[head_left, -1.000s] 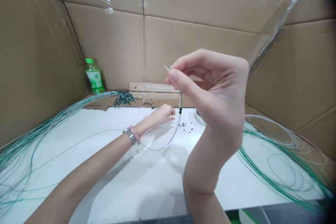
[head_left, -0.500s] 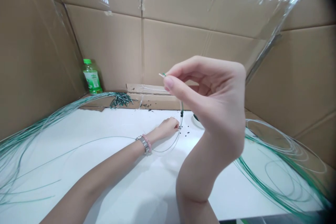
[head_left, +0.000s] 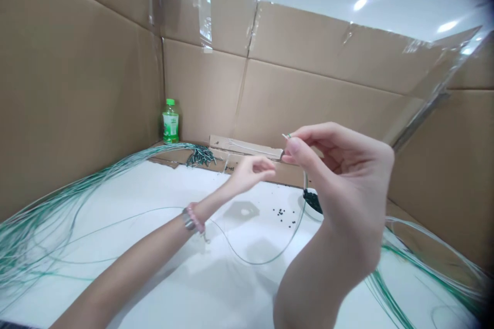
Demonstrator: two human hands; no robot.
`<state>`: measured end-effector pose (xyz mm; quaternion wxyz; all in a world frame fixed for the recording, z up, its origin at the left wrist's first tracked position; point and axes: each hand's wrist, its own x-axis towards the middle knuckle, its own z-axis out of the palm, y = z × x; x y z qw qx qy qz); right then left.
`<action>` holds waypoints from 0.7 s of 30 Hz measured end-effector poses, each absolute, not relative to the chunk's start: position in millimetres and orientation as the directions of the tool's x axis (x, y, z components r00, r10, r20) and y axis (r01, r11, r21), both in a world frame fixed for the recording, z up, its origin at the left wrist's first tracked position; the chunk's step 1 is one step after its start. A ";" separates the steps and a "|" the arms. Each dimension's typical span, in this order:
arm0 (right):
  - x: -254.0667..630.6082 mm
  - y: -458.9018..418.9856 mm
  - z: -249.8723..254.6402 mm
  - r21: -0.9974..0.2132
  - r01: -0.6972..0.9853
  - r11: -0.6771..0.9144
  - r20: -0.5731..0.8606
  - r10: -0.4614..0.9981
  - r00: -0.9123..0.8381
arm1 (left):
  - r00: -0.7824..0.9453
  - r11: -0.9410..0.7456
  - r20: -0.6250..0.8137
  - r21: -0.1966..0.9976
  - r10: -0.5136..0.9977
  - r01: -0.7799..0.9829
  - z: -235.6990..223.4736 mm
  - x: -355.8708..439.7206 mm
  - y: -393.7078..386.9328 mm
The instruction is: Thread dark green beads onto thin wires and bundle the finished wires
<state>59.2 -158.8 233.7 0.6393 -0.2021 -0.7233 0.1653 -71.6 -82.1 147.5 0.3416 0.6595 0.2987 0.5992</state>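
Observation:
My right hand [head_left: 339,185] is raised in front of me, thumb and index finger pinched on the ends of a thin green wire and a white wire [head_left: 285,136]. From that hand the wires hang down, and a long green wire [head_left: 254,263] loops across the table to the left, passing by my left wrist. My left hand [head_left: 252,170], with bracelets at the wrist, is in the air above the table. Its thumb and fingertips are pinched together; anything between them is too small to see. Small black pieces [head_left: 281,213] lie scattered below and right of it.
A white dish [head_left: 318,216] of black pieces stands partly behind my right hand. A large wire bundle [head_left: 96,172] with dark ends [head_left: 200,155] lies left, more green wires [head_left: 386,288] right. A green bottle [head_left: 170,122] stands by the cardboard wall [head_left: 309,87].
My left hand has lifted off the table from beside the black pieces, its fingers still pinched. My right hand keeps its pinch on the wires. The whole view has shifted left and up.

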 end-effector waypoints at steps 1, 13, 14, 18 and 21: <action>56.1 -160.6 233.3 -0.493 0.087 0.866 0.861 0.500 -0.093 | 0.064 -0.597 0.599 0.801 0.798 -0.047 155.2 -82.0 -87.4; 4.8 -174.9 216.9 -0.453 -0.024 0.891 0.885 0.446 -0.131 | -0.132 -0.724 0.745 0.566 0.654 -0.394 207.3 -124.3 -179.3; 3.1 -175.5 216.0 -0.446 -0.038 0.894 0.890 0.439 -0.122 | -0.137 -0.727 0.746 0.564 0.652 -0.391 207.1 -124.6 -179.7; 1.1 -178.8 215.3 -0.418 -0.046 0.907 0.907 0.414 -0.084 | -0.143 -0.727 0.741 0.569 0.656 -0.385 208.2 -125.9 -180.7; 1.7 -180.6 216.3 -0.405 -0.020 0.914 0.912 0.402 -0.084 | -0.137 -0.732 0.747 0.568 0.650 -0.375 208.7 -126.0 -181.2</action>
